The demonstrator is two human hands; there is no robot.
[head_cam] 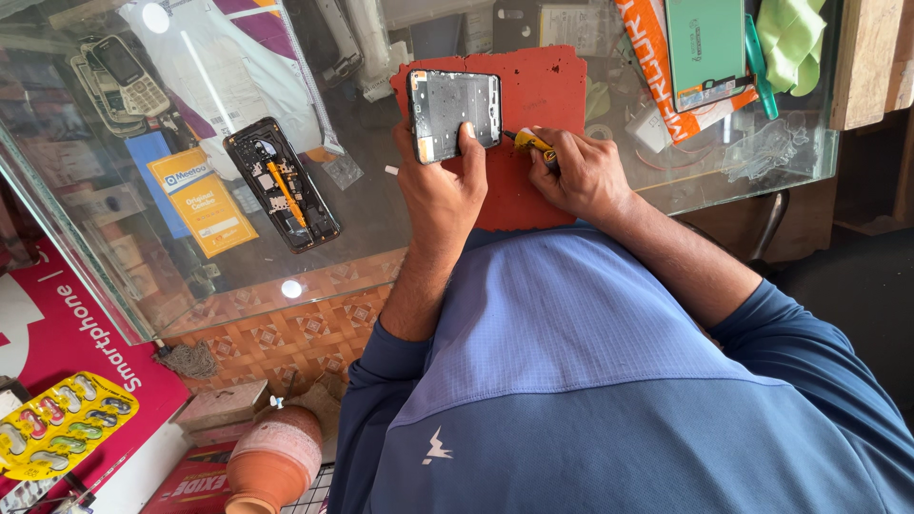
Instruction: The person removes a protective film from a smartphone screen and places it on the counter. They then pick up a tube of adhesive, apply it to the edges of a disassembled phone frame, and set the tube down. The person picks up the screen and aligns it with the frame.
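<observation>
Blue sleeves are reaching forward from the bottom of the head view, both hands working over a red mat [543,90] lying on the glass counter [362,205]. Left hand [440,186] is gripping an opened phone frame [455,112] from below, thumb pressing on its lower edge, holding it tilted above the mat. Right hand [583,176] is closing around a yellow-handled screwdriver [526,141], tip pointing at the frame's right edge, touching or just short of it; cannot tell which. Further left on the counter, a 2nd opened phone [282,184] is lying face down with its internals showing, well apart from the hands. At the far edge, a green panel [705,43] is resting beside a light-green cloth [792,38]. Old keypad phones [119,76] are sitting under the glass, far left.
</observation>
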